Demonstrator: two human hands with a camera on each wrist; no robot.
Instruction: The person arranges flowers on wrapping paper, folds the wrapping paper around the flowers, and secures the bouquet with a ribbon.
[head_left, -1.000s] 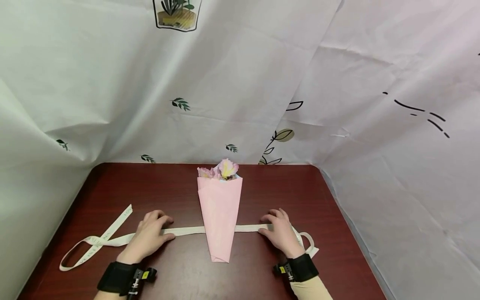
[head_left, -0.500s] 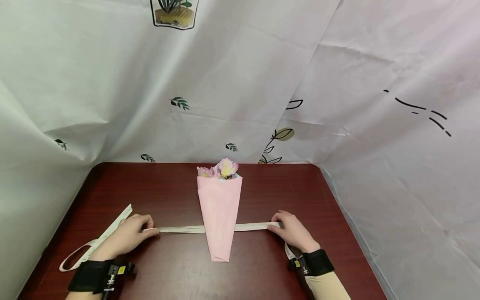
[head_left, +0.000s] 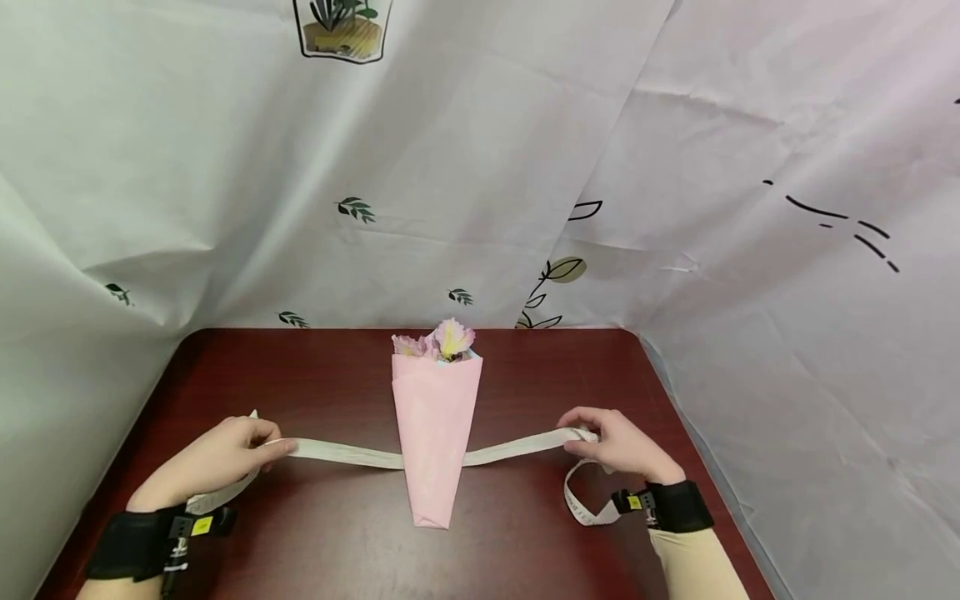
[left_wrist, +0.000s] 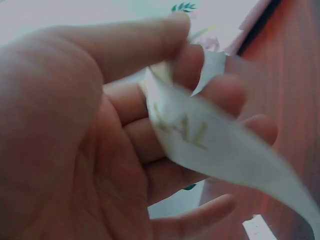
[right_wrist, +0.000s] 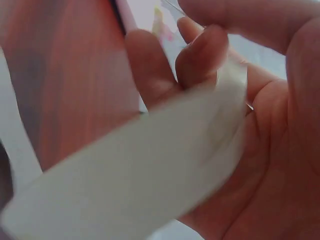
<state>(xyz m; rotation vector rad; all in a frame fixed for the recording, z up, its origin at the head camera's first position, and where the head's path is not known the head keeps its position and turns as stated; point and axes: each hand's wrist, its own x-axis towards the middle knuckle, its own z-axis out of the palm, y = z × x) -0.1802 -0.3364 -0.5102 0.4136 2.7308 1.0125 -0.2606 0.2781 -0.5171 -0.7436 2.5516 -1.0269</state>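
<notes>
A small bouquet wrapped in pink paper lies on the table, pink and yellow flowers at its far end. Beneath its lower half passes a white ribbon, its two sides rising slightly toward the hands. The left hand pinches the ribbon between thumb and fingers, left of the bouquet; printed letters show on the ribbon in the left wrist view. To the right, the right hand pinches the other side, and a loose loop hangs below it. The ribbon crosses that palm, blurred, in the right wrist view.
The dark red-brown table has rounded far corners. A white patterned cloth hangs behind it and along both sides. Each wrist wears a black band with a small camera.
Both hands have moved outward from the bouquet, taken hold of the ribbon and lifted its sides off the table. The bouquet stays in place.
</notes>
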